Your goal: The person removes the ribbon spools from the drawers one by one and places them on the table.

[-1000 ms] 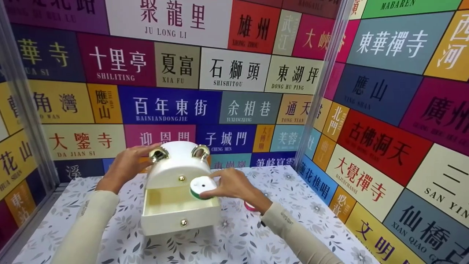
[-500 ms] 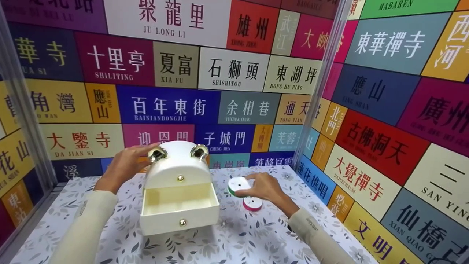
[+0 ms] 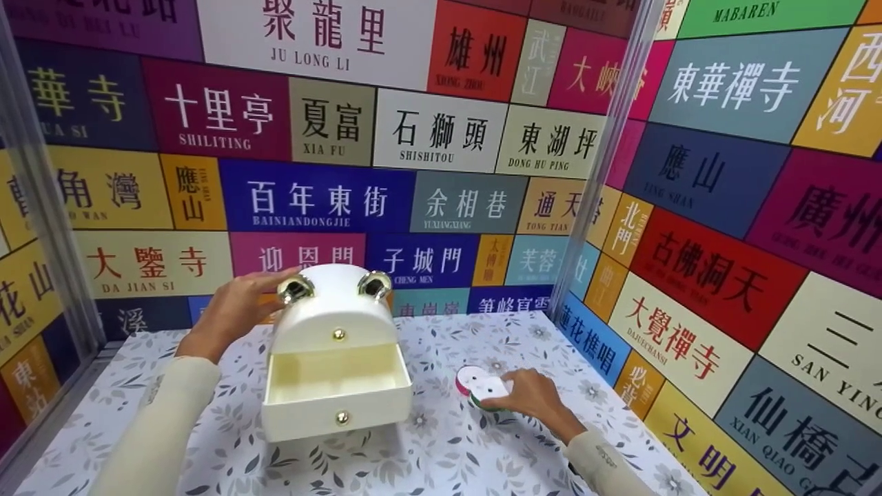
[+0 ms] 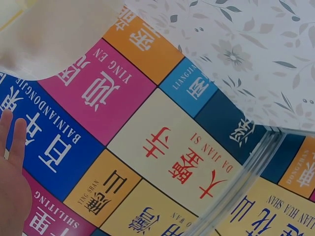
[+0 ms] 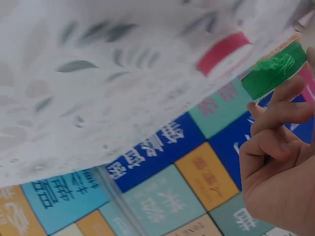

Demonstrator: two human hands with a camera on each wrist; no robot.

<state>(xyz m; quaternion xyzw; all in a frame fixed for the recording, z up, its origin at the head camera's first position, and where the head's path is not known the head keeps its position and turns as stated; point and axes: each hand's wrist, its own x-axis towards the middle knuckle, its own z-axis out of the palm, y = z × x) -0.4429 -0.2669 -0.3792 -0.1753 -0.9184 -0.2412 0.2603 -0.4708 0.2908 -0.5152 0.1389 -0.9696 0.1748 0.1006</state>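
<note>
A white drawer box (image 3: 337, 289) with two gold-rimmed round ears stands on the patterned tablecloth in the head view. Its lower drawer (image 3: 337, 413) is pulled out, and nothing shows inside. My left hand (image 3: 231, 310) holds the box at its left ear, fingers partly hidden behind it; its straight fingers (image 4: 18, 142) appear at the left wrist view's edge. To the right, my right hand (image 3: 541, 398) pinches a white-sided spool of green ribbon (image 3: 490, 390) between thumb and fingers. Just behind it lies a pink spool (image 3: 468, 377), partly covered by the green one.
A white tablecloth (image 3: 227, 441) with grey leaves and flowers covers the table. Colourful sign panels (image 3: 317, 200) rise directly behind it and along the right side. Clear corner strips (image 3: 606, 165) stand where the panels meet.
My right hand has carried the green spool from above the drawer's right side rightward and down to beside the pink spool. The left hand and the box have stayed in place.
</note>
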